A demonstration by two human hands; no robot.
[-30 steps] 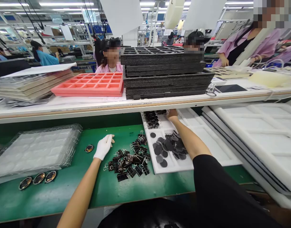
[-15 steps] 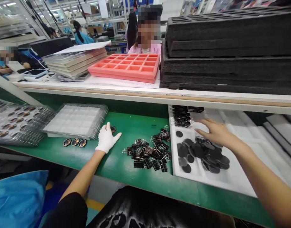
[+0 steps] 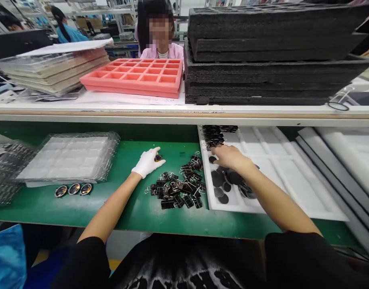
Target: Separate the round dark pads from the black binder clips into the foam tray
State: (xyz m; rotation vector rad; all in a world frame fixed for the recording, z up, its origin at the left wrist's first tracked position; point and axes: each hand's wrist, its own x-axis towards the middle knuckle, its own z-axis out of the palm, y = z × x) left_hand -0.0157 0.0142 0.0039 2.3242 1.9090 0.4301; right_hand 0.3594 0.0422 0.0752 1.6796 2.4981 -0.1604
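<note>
My left hand [image 3: 149, 161], in a white glove, holds a small round dark-rimmed piece [image 3: 158, 158] between thumb and fingers, just over the green table. To its right lies a loose heap of black binder clips [image 3: 175, 190] with silver wire handles. My bare right hand [image 3: 228, 155] reaches into a white tray [image 3: 307, 192]. Its fingers are drawn together at the near end of a row of black binder clips [image 3: 213, 134]; what they pinch is hidden. Flat black discs [image 3: 223, 180] lie below that hand, partly covered by the forearm.
Three round pieces with amber centres [image 3: 74, 188] lie before a stack of clear plastic trays [image 3: 70, 156]. A shelf [image 3: 160, 114] crosses above the table, bearing a pink foam tray [image 3: 133, 76] and black foam trays [image 3: 262, 76]. A person in pink [image 3: 163, 52] sits opposite.
My left hand has moved right with the round piece, nearer the binder clip heap. My right hand has moved in to the clip row, its fingers closing. The view has shifted right.
</note>
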